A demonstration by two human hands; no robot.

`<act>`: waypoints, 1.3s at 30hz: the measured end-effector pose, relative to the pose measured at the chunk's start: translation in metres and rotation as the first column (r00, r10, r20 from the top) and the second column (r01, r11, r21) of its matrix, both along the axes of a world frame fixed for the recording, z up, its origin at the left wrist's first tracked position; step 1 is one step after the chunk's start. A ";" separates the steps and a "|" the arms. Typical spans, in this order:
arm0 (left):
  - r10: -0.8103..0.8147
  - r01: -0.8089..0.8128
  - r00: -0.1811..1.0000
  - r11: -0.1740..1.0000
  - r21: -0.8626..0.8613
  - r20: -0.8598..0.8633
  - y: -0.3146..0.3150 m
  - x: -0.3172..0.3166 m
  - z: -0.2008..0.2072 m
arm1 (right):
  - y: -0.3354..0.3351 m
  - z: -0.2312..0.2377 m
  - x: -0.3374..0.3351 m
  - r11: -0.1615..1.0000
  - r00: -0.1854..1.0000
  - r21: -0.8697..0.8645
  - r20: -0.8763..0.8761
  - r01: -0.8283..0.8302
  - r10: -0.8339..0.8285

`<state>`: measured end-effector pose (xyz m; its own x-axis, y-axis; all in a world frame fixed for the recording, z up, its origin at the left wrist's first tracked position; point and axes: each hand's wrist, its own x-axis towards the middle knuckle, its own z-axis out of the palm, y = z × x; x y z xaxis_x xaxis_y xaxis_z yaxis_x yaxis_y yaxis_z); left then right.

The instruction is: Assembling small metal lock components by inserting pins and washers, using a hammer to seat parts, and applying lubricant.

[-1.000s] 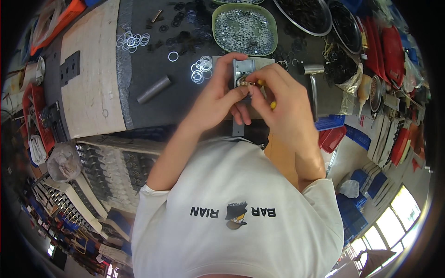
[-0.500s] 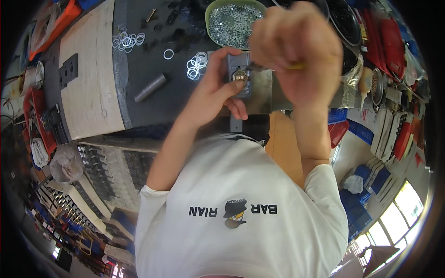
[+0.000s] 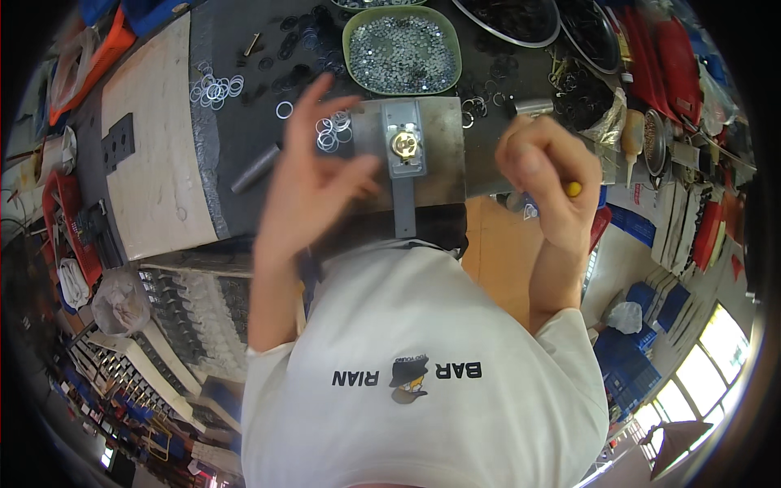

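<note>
A round brass part (image 3: 404, 146) sits in a grey metal fixture (image 3: 412, 169) on a steel plate (image 3: 447, 154) at the bench edge. Left of it, my left hand (image 3: 313, 183) hovers apart from the fixture, blurred, its fingers spread and holding nothing. Beside those fingers lies a small pile of silver rings (image 3: 332, 134). My right hand (image 3: 553, 175) is closed to the right of the plate around a yellow-handled tool (image 3: 573, 189); only a yellow bit of the handle shows, and the fingers hide the rest.
Behind the fixture stands a green tray (image 3: 348, 61) of small shiny metal pieces. More rings (image 3: 215, 89) and a dark grey cylinder (image 3: 255, 169) lie to the left. Another short metal cylinder (image 3: 533, 106) rests behind my right hand. A glue bottle (image 3: 632, 138) stands at the right.
My left hand has let go of the fixture and moved left. My right hand has drawn back from over the brass part, toward me and rightward, with the yellow-handled tool.
</note>
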<state>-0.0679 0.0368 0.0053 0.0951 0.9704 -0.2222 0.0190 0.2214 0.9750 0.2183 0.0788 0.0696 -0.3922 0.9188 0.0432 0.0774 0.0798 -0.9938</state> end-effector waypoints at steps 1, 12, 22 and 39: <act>0.056 -0.031 0.953 0.996 0.087 -0.298 0.000 -0.017 0.005 | -0.006 -0.004 0.015 0.996 0.958 -0.059 0.283 0.072 -0.052; 0.133 0.002 0.800 0.974 0.225 -0.585 -0.020 -0.057 0.001 | -0.005 -0.092 0.077 0.901 0.275 0.430 0.860 0.065 -0.430; -0.028 0.211 0.953 0.776 0.595 -0.302 0.014 0.028 0.029 | 0.006 -0.041 0.080 0.912 0.870 -0.082 0.344 0.402 -0.352; 0.007 0.299 0.841 0.828 0.475 -0.540 0.019 0.027 0.006 | -0.003 0.104 -0.023 0.982 0.994 0.154 0.020 -0.108 0.106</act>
